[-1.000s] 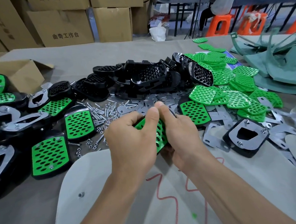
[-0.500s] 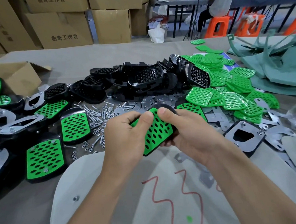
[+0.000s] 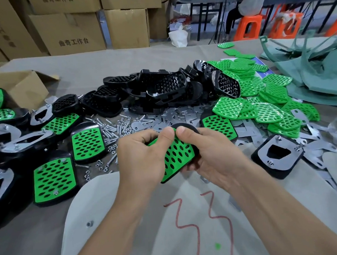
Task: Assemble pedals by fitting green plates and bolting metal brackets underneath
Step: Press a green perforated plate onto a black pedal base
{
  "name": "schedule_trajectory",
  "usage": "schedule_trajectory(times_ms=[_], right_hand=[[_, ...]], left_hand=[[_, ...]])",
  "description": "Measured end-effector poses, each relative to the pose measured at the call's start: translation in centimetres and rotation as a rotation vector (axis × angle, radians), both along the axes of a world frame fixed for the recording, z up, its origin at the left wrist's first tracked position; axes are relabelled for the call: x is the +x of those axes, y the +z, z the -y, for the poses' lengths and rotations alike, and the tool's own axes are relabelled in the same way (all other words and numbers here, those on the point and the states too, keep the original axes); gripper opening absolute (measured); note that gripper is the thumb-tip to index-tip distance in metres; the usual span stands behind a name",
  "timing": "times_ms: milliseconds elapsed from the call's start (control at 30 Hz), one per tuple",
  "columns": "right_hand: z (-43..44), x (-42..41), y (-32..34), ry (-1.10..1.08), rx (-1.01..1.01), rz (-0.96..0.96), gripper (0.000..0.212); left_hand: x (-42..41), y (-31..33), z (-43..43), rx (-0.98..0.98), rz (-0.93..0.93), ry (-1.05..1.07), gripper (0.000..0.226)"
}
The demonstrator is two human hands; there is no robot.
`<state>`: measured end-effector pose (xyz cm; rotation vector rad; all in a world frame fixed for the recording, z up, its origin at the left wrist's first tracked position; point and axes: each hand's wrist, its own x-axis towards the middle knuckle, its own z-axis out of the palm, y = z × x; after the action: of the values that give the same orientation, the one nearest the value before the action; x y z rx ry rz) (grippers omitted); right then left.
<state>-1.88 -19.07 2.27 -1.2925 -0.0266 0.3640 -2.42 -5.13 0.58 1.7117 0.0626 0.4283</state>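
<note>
Head view. We see both hands gripping one black plastic pedal shell [image 3: 185, 126] with a perforated green plate [image 3: 178, 156] seated in its face, held over the cloth-covered table [image 3: 120, 63]. The left hand [image 3: 142, 158] curls round the left edge and the right hand [image 3: 211, 156] cups the right edge and underside. The thumbs meet on the plate's upper rim. Behind lie silver bolts and nuts [image 3: 112, 128], flat metal brackets [image 3: 174, 115], empty black shells [image 3: 161, 92] and loose green plates [image 3: 260, 94].
</note>
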Motion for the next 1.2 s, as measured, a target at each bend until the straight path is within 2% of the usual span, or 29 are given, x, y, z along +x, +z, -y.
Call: schedule_trajectory(times_ms=[133, 233, 300, 500, 800, 900, 1067, 1200], right_hand=[[0.4, 0.0, -0.1, 0.084, 0.048, 0.004, 0.015], [1.3, -0.2, 0.1, 0.262, 0.134, -0.041, 0.029], [1.4, -0.3, 0.3, 0.286, 0.135, -0.018, 0.030], [0.6, -0.5, 0.5, 0.177, 0.073, 0.008, 0.028], [0.4, -0.8, 0.9, 0.123, 0.023, -0.022, 0.017], [0.0, -0.8, 0.6, 0.043, -0.006, -0.002, 0.030], [-0.3, -0.7, 0.4, -0.004, -0.042, 0.135, 0.025], [-0.2, -0.4, 0.3, -0.010, 0.001, 0.107, 0.024]], left_hand=[[0.8, -0.2, -0.6, 0.047, 0.029, 0.010, 0.042], [1.2, -0.5, -1.2, 0.022, 0.050, 0.037, 0.050], [1.2, -0.5, -1.4, 0.026, 0.062, 0.037, 0.052], [1.0, -0.6, -1.5, 0.072, 0.060, 0.039, 0.043], [0.8, -0.3, -1.4, 0.089, 0.097, 0.025, 0.047], [0.5, -0.1, -0.9, 0.118, 0.117, 0.003, 0.037], [0.1, 0.1, -0.8, 0.107, 0.122, 0.020, 0.035], [-0.5, 0.4, -0.3, 0.143, 0.142, 0.042, 0.040]])
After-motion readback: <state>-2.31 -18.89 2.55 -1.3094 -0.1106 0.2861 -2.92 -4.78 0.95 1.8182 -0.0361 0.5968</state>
